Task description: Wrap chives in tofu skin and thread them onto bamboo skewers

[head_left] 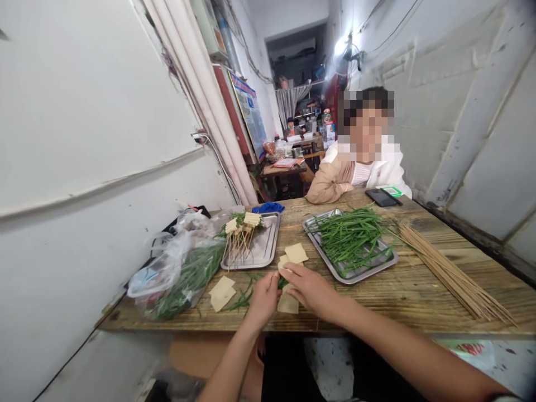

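My left hand (pixel 264 296) is closed in a pinch at the edge of a pale tofu sheet, with green chives (pixel 283 283) showing between my hands. Opposite it, my right hand (pixel 309 286) bends its fingers over the same spot; my fingers partly hide the sheet. More square tofu sheets (pixel 296 253) lie just beyond, and another sheet (pixel 288 303) lies under my hands. To the left are a few separate sheets (pixel 221 293) and loose chives (pixel 243 298). A metal tray (pixel 266 245) carries skewered tofu rolls (pixel 252 219) with greens.
Another metal tray (pixel 360 274) holds a heap of cut chives (pixel 349 234). Bamboo skewers (pixel 456 273) fan along the table's right. Plastic bags (pixel 180 268) with greens stand at left. A person (pixel 335 176) leans on the far edge near a phone (pixel 382 197). A blue cloth (pixel 268 207) lies behind.
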Demonstrator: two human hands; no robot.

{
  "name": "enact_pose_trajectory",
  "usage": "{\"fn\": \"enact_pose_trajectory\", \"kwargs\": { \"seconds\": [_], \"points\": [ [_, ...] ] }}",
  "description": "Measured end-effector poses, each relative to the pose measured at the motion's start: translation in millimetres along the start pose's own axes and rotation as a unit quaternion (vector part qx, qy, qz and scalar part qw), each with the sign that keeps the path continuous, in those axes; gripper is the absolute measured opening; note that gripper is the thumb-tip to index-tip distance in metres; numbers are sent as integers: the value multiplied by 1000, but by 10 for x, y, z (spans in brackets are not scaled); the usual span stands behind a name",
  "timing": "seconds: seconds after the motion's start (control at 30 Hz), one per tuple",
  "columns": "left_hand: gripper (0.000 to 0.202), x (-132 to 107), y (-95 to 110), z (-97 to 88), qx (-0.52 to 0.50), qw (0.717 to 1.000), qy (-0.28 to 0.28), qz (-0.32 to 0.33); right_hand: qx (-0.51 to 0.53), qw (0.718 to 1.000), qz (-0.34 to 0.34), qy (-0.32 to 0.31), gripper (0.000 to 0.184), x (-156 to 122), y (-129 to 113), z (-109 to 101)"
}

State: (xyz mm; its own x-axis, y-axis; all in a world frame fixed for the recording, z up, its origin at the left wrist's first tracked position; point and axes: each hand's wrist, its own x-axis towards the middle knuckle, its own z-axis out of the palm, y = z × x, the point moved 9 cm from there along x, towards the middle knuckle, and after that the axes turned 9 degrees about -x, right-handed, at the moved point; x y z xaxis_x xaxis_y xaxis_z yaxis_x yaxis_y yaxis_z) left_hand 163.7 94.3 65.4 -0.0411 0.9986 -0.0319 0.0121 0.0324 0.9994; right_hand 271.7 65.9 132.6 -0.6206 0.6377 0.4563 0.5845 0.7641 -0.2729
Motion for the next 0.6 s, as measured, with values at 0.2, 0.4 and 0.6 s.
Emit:
{"fn": "enact_pose_trajectory", "kwargs": {
  "seconds": [0.2,0.4,0.6],
  "points": [
    [44,-118,-183,252,-97,977,-128,-137,-43,992,9,-122,15,57,121,314],
    [38,-317,-85,356,-161,924,-247,-243,-55,982,-57,-171,15,121,87,264],
    [43,-306,11,296,-112,929,-295,-193,-56,990,-61,-115,16,70,2,200]
  ]
}}
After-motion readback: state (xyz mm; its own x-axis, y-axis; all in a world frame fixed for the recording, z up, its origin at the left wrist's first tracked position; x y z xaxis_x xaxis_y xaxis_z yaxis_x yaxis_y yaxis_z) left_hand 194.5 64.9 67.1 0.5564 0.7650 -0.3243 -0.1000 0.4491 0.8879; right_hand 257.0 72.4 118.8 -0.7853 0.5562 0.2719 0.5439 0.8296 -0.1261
